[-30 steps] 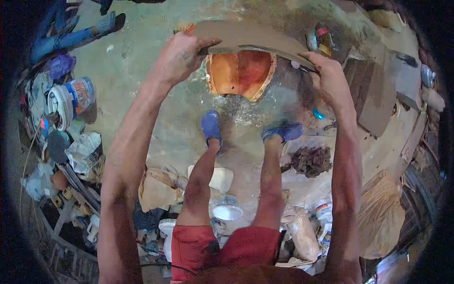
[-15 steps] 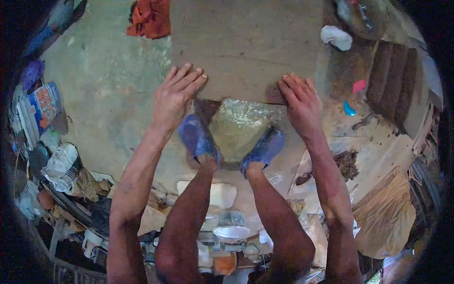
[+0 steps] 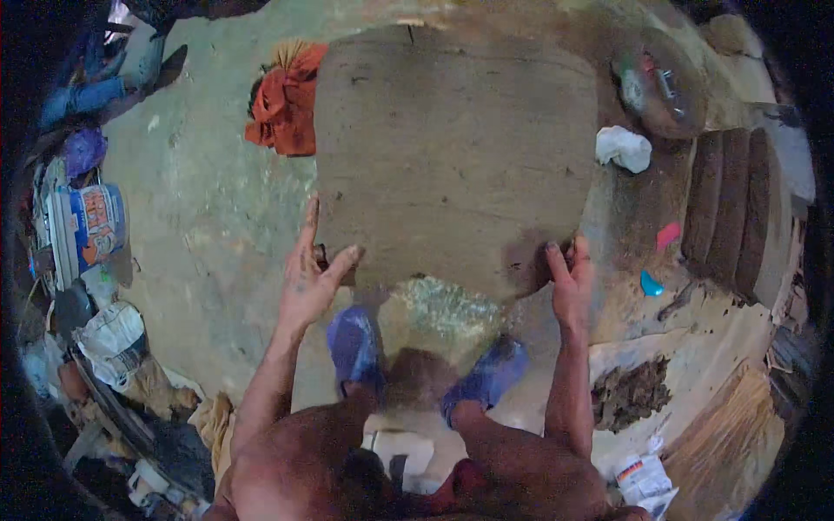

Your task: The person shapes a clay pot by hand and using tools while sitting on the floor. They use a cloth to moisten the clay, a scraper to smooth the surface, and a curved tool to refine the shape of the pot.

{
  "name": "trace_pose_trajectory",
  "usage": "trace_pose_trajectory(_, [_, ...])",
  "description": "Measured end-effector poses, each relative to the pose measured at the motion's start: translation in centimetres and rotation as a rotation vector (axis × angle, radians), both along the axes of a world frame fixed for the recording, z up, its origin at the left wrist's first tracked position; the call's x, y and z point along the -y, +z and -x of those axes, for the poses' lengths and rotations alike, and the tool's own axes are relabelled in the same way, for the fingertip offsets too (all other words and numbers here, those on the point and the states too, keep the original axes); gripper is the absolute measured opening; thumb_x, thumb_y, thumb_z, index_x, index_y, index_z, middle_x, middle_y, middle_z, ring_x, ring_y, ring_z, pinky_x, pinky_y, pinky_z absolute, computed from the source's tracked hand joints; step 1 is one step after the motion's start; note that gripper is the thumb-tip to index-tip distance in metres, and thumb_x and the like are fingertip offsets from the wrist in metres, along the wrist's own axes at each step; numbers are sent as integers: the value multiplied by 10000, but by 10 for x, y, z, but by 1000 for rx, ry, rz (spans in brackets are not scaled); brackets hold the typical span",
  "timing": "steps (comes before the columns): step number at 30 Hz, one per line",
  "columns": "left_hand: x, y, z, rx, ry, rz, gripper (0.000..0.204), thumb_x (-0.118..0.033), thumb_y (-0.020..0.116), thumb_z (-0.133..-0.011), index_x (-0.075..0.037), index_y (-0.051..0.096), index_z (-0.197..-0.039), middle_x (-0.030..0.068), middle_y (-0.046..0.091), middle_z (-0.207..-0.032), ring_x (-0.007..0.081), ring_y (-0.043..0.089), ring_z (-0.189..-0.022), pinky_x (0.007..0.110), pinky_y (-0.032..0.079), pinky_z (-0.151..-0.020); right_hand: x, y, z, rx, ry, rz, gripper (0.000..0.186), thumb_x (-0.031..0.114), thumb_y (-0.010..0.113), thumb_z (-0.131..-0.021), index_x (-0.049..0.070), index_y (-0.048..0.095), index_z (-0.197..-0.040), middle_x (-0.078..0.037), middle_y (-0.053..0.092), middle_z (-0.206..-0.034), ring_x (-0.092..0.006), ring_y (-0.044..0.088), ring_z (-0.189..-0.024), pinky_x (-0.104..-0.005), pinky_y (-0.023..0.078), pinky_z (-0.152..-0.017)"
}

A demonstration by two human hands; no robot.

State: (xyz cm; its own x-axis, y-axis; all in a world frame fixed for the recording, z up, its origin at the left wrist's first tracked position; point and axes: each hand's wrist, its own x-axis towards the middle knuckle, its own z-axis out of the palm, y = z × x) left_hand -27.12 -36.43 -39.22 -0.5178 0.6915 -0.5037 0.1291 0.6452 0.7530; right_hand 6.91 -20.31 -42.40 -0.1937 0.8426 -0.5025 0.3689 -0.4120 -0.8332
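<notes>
A broad, flat grey-brown slab (image 3: 456,156), which looks like wet clay, lies on the floor in front of my feet. My left hand (image 3: 311,273) grips its near left corner. The thumb is on top, the index finger stretches along the side edge, and the other fingers are partly hidden. At the near right corner my right hand (image 3: 569,273) pinches the edge, thumb over the surface and some fingertips out of sight. The slab's near edge is uneven, with a darker patch beside the right thumb.
Orange-red cloth (image 3: 287,108) lies against the slab's left side. To the right are a white crumpled cloth (image 3: 624,148), a stack of brown slabs (image 3: 730,204), a pink scrap (image 3: 667,235) and a teal piece (image 3: 651,284). My blue shoes (image 3: 354,346) stand close to the near edge.
My hands have gone from lying flat on the slab's near part to gripping its two near corners. The view has shifted, so the slab's far edge now shows.
</notes>
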Motion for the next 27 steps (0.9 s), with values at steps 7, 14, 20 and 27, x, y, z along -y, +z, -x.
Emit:
trace_pose_trajectory(7, [-3,20,11,-201,-128,-230,887,-186,781,-829,1,320,-1564,160,747,-956,173,648,-632,338,525,-618,16,58,65,296,172,-543,612,182,765,-896,-58,486,-1385,-231,689,-1211,-322,666,-1122,-383,501,-972])
trace_pose_trajectory(14, [-2,-5,1,-424,-236,-301,976,-264,828,-778,-8,313,-1568,146,665,-660,207,581,-483,386,473,-523,32,44,68,427,188,-598,471,241,743,-890,6,565,-1258,-271,706,-1010,-474,677,-963,-465,537,-820])
trace_pose_trajectory(20, [-38,-5,50,-419,-31,-368,1063,-367,808,-835,-73,157,-1624,206,719,-1120,278,712,-974,413,562,-845,-22,67,47,336,-21,-430,560,342,679,-947,-23,551,-1352,-230,718,-1099,-354,701,-1045,-410,527,-883])
trace_pose_trajectory(27, [-178,-70,115,598,175,-622,740,-299,663,-968,-73,312,-1580,130,641,-1314,253,616,-1204,390,501,-1005,-146,17,102,533,92,-615,623,388,626,-973,-61,518,-1391,-271,664,-1250,-389,640,-1178,-397,480,-999])
